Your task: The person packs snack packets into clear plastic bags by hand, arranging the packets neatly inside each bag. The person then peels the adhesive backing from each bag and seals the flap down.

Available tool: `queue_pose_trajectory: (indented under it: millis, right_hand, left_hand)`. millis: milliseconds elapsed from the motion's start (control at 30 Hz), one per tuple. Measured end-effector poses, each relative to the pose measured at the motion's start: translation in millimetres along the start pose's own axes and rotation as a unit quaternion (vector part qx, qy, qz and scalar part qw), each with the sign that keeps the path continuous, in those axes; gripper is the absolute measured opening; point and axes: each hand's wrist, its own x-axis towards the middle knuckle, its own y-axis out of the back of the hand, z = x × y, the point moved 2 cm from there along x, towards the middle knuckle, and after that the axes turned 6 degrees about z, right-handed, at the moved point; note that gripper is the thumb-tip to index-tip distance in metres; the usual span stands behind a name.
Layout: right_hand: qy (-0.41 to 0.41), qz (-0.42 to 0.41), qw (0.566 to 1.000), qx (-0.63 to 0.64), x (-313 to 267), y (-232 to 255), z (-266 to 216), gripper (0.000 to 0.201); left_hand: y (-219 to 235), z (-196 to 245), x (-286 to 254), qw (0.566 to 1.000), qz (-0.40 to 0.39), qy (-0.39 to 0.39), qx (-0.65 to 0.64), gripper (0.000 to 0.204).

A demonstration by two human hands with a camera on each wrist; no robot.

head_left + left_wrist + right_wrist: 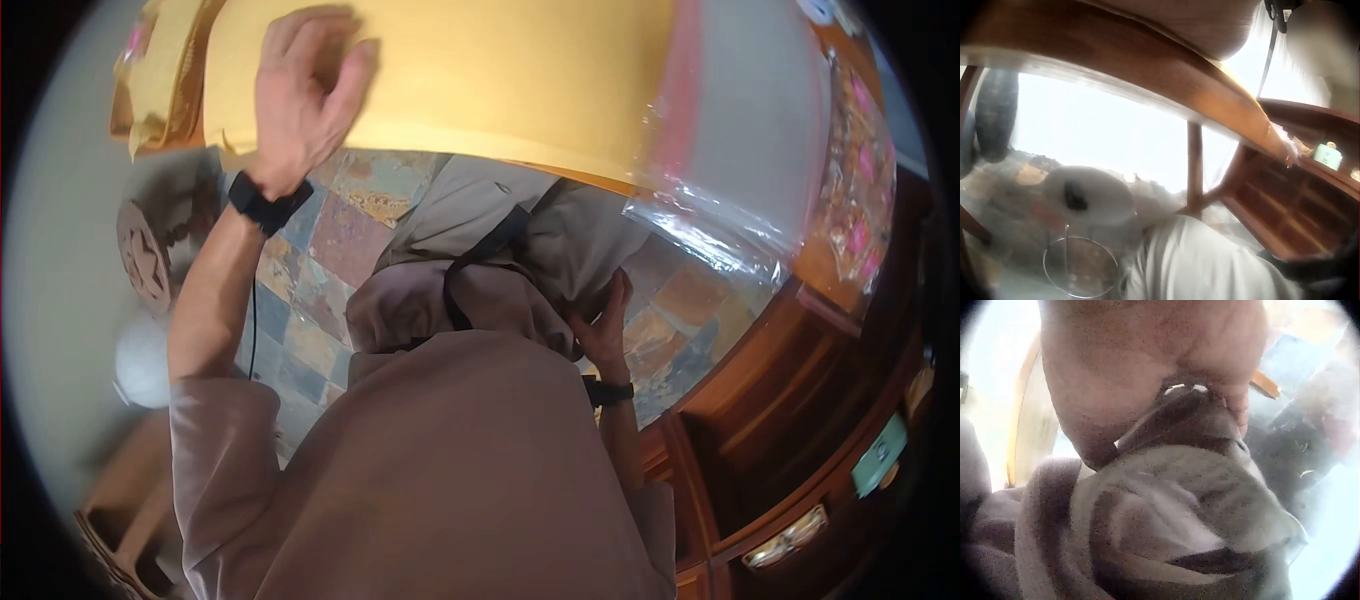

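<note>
At the upper left of the head view my left hand is over a broad yellow sheet on the table, close to its near edge. Its fingers bend loosely, the thumb stands apart, and no object shows in it. My right hand is down beside my lap, resting against my grey-brown trousers, thumb and fingers spread apart. In the right wrist view the same hand lies against folds of the trousers, with its fingertips partly hidden by cloth.
Right of the yellow sheet lies clear plastic with a pink band, then a flower-patterned strip. Dark wooden shelving stands at my right, holding a mint-green item. Below is a slate-tiled floor; a white round object is at left.
</note>
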Motion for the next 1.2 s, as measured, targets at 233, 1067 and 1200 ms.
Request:
queue_pose_trajectory:
  millis: [233,1067,1200]
  right_hand:
    - [-0.155,-0.033,0.983,0.088,-4,18,30,0.093]
    - [0.025,-0.19,0.951,-0.241,100,12,-73,0.071]
    - [0.008,-0.318,0.938,-0.139,116,-2,-161,0.066]
  left_hand:
    - [-1,7,2,0.999,0.02,-0.036,0.011,0.025]
    - [-13,6,-9,0.999,-0.028,-0.036,0.012,0.018]
    - [-17,5,-13,0.998,0.049,-0.029,-0.04,0.02]
